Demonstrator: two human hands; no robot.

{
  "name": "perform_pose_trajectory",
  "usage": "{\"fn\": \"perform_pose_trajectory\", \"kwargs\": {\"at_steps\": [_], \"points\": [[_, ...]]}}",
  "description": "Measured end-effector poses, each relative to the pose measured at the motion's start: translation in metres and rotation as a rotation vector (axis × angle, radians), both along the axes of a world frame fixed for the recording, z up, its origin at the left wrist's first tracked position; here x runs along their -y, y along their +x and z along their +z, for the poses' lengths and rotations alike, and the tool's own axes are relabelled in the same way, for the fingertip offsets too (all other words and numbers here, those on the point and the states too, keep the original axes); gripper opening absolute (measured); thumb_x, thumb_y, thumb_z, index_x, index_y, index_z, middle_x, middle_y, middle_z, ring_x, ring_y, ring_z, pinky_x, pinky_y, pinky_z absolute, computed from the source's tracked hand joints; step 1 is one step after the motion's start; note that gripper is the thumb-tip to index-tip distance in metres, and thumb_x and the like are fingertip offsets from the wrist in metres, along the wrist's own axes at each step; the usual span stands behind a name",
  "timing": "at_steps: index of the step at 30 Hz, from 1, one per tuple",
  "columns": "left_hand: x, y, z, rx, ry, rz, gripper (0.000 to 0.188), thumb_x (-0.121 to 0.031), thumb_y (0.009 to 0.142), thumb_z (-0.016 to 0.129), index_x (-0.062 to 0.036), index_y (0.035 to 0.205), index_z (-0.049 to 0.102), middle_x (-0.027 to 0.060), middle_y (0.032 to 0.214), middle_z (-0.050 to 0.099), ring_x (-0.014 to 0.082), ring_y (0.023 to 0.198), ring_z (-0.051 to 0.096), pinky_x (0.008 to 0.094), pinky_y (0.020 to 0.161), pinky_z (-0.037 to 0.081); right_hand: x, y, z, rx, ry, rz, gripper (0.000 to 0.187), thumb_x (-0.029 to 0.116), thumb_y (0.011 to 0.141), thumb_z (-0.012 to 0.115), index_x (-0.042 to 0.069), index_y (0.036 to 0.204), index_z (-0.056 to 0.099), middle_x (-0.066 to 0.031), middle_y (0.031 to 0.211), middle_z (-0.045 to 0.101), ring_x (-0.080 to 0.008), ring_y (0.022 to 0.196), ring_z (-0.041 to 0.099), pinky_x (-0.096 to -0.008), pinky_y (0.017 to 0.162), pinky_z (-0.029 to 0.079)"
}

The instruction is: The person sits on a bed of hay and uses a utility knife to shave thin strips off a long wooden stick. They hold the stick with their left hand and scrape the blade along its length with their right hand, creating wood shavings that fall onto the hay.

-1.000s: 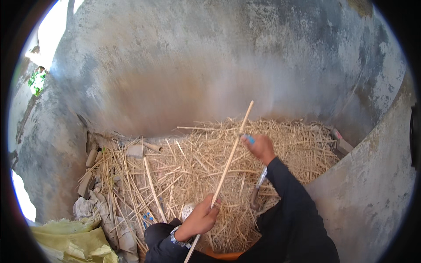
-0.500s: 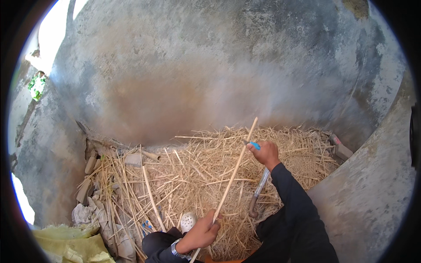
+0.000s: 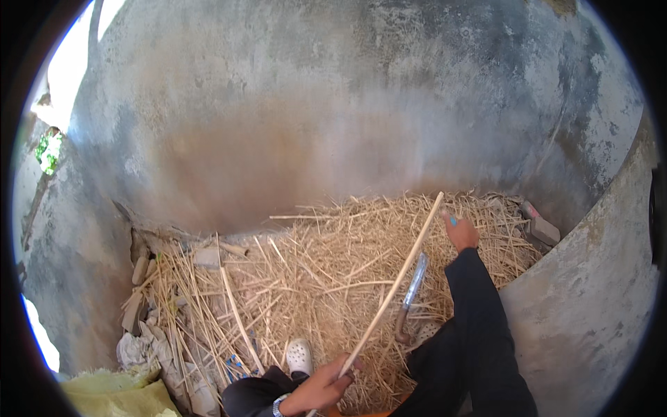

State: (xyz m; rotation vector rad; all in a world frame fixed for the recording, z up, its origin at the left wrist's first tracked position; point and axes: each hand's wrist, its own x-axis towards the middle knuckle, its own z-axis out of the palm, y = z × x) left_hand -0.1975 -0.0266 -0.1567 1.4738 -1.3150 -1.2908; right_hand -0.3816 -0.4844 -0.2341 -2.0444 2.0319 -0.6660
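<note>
A long pale stick (image 3: 396, 288) slants up and to the right over the straw. Near its lower end my left hand (image 3: 325, 386) is closed around it, with a watch on that wrist. Closed too is my right hand (image 3: 463, 235), to the right of the stick's upper end and apart from it. It grips a small blue-handled knife (image 3: 454, 221), mostly hidden by the fingers; the blade cannot be made out now. Below that hand, a tool with a silvery length and a curved brown end (image 3: 401, 326) lies on the straw beside my leg.
Straw and shavings (image 3: 333, 257) cover the ground. Longer stalks and another pale stick (image 3: 238, 316) lie at left, near stones and a yellow-green sack (image 3: 121, 396). A grey wall (image 3: 278, 104) rises ahead; a block (image 3: 545, 231) sits at far right. My pale clog (image 3: 299, 357) shows below.
My right hand has moved right with the knife, off the stick. The stick's upper end has swung to the right, while my left hand keeps its hold.
</note>
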Motion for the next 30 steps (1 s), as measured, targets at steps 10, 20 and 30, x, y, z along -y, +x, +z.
{"fn": "perform_pose_trajectory", "kwargs": {"at_steps": [10,20,30], "points": [[0.033,0.016,0.018,-0.839,0.419,0.408,0.022,-0.023,0.102,0.038,-0.0069,0.111,0.05,-0.0042,0.062,0.032,0.0054,0.043,0.028,0.0214,0.037,0.025,-0.141,0.083,0.069,0.148,0.011,0.98,0.077,0.079,0.08,0.042,0.009,0.055,0.062,-0.0056,0.044,0.046,-0.0236,0.041,0.049,-0.037,0.041,0.036],[0.037,0.013,0.041,-0.886,0.35,0.337,0.024,-0.026,0.102,0.038,-0.006,0.107,0.05,-0.0041,0.06,0.031,0.0046,0.04,0.026,0.02,0.036,0.025,-0.165,0.094,0.086,0.084,-0.087,0.964,0.07,0.075,0.081,0.047,0.011,0.063,0.069,-0.0092,0.045,0.052,-0.0276,0.044,0.057,-0.0393,0.044,0.043],[0.025,0.01,0.04,-0.704,0.36,0.32,0.026,-0.031,0.103,0.037,-0.0087,0.107,0.048,-0.0043,0.06,0.029,0.0068,0.043,0.026,0.0228,0.038,0.026,-0.17,0.105,0.082,0.044,-0.197,0.945,0.072,0.078,0.079,0.044,0.013,0.057,0.065,-0.0072,0.044,0.052,-0.0258,0.043,0.057,-0.0381,0.042,0.041]]}}
